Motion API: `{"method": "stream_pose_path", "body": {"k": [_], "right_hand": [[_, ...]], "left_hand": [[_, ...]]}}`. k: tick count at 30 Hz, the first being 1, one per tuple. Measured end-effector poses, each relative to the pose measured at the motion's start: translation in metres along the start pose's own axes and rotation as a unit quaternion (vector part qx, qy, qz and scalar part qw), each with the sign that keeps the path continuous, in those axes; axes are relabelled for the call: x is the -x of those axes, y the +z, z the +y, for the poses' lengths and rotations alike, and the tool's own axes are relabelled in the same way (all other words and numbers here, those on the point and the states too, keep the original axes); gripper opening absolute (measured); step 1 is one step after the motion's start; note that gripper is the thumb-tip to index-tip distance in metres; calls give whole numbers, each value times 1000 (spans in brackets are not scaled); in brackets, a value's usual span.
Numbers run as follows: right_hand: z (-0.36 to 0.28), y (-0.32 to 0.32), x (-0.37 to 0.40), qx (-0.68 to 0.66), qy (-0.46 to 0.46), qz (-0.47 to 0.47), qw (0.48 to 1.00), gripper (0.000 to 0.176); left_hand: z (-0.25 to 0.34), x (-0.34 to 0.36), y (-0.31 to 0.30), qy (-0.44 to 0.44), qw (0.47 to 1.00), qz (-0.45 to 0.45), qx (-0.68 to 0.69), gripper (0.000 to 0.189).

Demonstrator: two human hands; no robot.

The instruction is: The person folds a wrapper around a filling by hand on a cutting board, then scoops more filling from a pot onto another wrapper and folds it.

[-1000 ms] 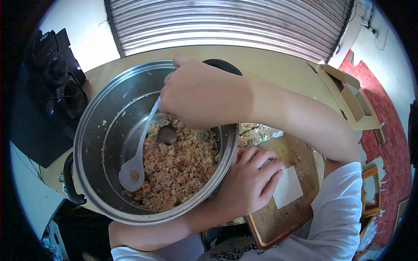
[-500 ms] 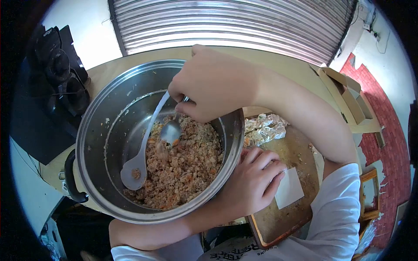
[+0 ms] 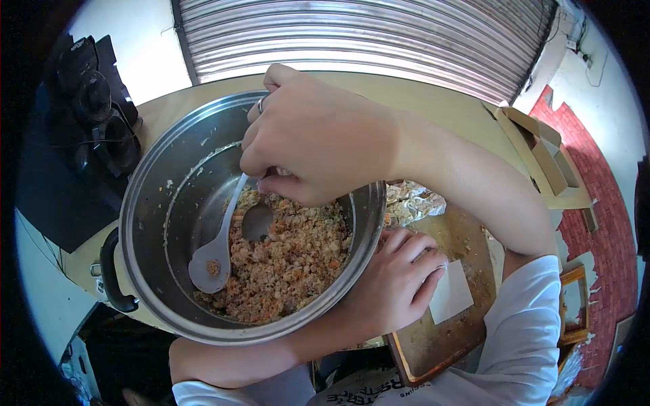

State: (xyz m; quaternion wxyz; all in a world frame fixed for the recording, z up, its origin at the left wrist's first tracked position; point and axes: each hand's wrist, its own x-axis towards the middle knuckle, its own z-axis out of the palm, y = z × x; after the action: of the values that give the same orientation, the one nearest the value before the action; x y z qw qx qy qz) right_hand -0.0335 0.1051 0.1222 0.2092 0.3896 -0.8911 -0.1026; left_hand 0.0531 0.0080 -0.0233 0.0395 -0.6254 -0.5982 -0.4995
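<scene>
A large steel pot (image 3: pixel 145 271) holds crumbly minced filling (image 3: pixel 291 260). Over its far side, my right hand (image 3: pixel 315 139) is closed around a metal spoon, whose bowl (image 3: pixel 258 222) lies on the filling; the fingers hide its handle. A white plastic ladle (image 3: pixel 220 247) leans inside the pot, a little filling in its bowl. My left forearm passes along the pot's near side, and my left hand (image 3: pixel 399 284) is beyond the rim, over a tray (image 3: pixel 440 348). Its thumb and forefinger are pinched at the edge of a white square sheet (image 3: pixel 451 292). Pale, folded pieces (image 3: pixel 413 201) sit at the tray's far end.
An open cardboard box (image 3: pixel 552 159) is at the table's right edge. Black equipment (image 3: pixel 98 115) stands to the left of the pot. Behind the table (image 3: pixel 433 101) is a metal roller shutter (image 3: pixel 359 40). A wooden frame (image 3: pixel 574 304) stands at the far right.
My right hand has moved left and slightly nearer, and the spoon's bowl has shifted down to the left onto the filling. My left hand has hardly moved.
</scene>
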Motion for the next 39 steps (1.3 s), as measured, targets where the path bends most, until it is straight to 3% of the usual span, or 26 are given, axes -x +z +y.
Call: {"method": "stream_pose_path", "body": {"k": [3, 6, 8, 14, 18, 20, 24, 29, 31, 32, 37, 39], "right_hand": [[1, 0, -1, -35, -36, -15, 999, 12], [0, 2, 0, -109, -13, -61, 992, 14], [1, 8, 3, -137, 51, -92, 985, 17], [18, 1, 4, -223, 104, -106, 963, 26], [23, -16, 11, -250, 122, -79, 957, 26], [27, -22, 17, -249, 176, -72, 950, 37], [30, -48, 49, -289, 222, -28, 931, 33], [12, -98, 115, -281, 239, 15, 929, 30], [-6, -118, 147, -251, 279, 7, 927, 24], [-19, -129, 159, -267, 346, -16, 899, 23], [-60, -137, 228, -267, 436, -60, 857, 23], [-72, -129, 246, -134, 335, -102, 927, 25]], "left_hand": [[0, 0, 0, 4, 1000, 2, -5, 18], [1, 0, 0, 0, 1000, -5, -4, 18], [1, 0, 0, -1, 1000, -3, -5, 18], [0, 0, 1, 2, 1000, 1, 0, 17], [0, 0, 0, 0, 1000, 3, -4, 17], [0, 0, 0, -1, 1000, -5, -6, 17], [0, 1, 1, -14, 1000, -13, -22, 16], [-1, 1, 1, -24, 998, -32, -40, 16], [-1, -1, -1, -22, 998, -42, -37, 15], [0, -2, -3, -29, 997, -55, -42, 14], [-2, -3, -2, -32, 997, -53, -45, 13], [0, -3, -4, -39, 998, -37, -35, 14]]}}
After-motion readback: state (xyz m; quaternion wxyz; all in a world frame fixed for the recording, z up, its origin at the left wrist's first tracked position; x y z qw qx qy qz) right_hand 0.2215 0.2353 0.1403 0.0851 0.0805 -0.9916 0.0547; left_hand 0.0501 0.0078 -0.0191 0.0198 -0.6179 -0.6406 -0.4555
